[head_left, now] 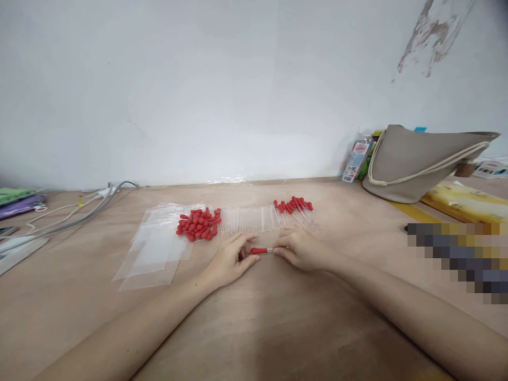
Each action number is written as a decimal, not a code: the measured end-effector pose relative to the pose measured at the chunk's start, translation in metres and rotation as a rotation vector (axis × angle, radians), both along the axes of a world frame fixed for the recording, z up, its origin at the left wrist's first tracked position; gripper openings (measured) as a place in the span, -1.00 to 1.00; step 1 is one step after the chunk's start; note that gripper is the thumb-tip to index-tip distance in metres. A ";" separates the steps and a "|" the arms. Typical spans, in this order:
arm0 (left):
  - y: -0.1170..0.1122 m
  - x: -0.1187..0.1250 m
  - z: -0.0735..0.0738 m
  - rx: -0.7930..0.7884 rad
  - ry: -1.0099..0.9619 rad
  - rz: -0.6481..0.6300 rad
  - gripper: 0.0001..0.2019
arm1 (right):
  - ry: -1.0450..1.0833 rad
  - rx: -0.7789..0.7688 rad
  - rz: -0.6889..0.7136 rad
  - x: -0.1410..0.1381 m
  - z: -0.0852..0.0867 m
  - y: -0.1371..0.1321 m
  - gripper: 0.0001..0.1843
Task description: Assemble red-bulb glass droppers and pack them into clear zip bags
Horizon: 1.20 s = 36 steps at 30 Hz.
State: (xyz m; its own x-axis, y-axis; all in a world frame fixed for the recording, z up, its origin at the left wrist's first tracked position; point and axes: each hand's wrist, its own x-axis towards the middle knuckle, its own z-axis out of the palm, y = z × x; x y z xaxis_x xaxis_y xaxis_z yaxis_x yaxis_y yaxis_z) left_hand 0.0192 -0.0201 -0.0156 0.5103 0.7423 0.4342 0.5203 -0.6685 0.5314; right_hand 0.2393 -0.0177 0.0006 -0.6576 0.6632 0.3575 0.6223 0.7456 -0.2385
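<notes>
Between my hands lies a red rubber dropper bulb (260, 251), level, with the end of a clear dropper tube (270, 250) in its mouth. My left hand (233, 256) is closed at the bulb's rounded end, thumb below it. The tube is pinched by my right hand (298, 248), which hides most of its length. Just beyond my left hand is a heap of loose red bulbs (198, 224). A row of clear tubes (248, 219) lies behind both hands. Past my right hand, several droppers with red bulbs (293, 205) lie side by side.
Clear plastic bags (148, 254) lie flat under and left of the heap. Grey and white cables (99, 203) run along the left. A grey-beige bag (420, 164), a bottle (356, 159) and a yellow packet (468, 203) stand at the right. The white wall (238, 95) closes off the table's back edge.
</notes>
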 end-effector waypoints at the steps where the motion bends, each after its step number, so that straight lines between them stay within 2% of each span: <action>1: 0.001 -0.002 -0.001 -0.031 -0.027 0.021 -0.62 | 0.018 -0.032 -0.033 0.007 0.004 0.005 -0.75; 3: 0.005 -0.004 -0.004 -0.112 -0.047 0.041 -0.62 | 0.091 -0.069 -0.201 0.021 0.011 0.019 -0.72; 5: 0.007 -0.005 -0.005 -0.170 -0.032 0.048 -0.70 | 0.205 -0.059 -0.493 0.033 0.016 0.037 -0.73; 7: 0.009 -0.005 -0.006 -0.177 -0.014 0.048 -0.76 | 0.225 -0.054 -0.767 0.040 0.016 0.054 -0.71; 9: 0.009 -0.005 -0.005 -0.150 -0.004 0.046 -0.78 | 0.180 -0.051 -0.923 0.041 0.012 0.068 -0.68; 11: 0.008 -0.005 -0.004 -0.123 0.016 0.037 -0.80 | 0.109 -0.057 -0.988 0.037 0.005 0.079 -0.69; 15: 0.008 -0.005 -0.002 -0.083 0.056 0.031 -0.82 | -0.041 -0.054 -1.048 0.029 -0.009 0.090 -0.67; 20: 0.008 -0.004 -0.001 -0.048 0.075 0.025 -0.84 | -0.156 -0.043 -1.058 0.028 -0.012 0.093 -0.58; 24: 0.007 -0.005 -0.002 -0.024 0.072 0.008 -0.85 | -0.121 0.010 -1.008 0.026 -0.011 0.089 -0.55; 29: 0.007 -0.005 -0.002 -0.019 0.074 0.001 -0.85 | -0.011 -0.032 -0.886 0.017 -0.008 0.082 -0.71; 36: 0.007 -0.004 -0.001 -0.014 0.070 -0.007 -0.87 | 0.028 -0.095 -0.917 0.017 -0.006 0.078 -0.85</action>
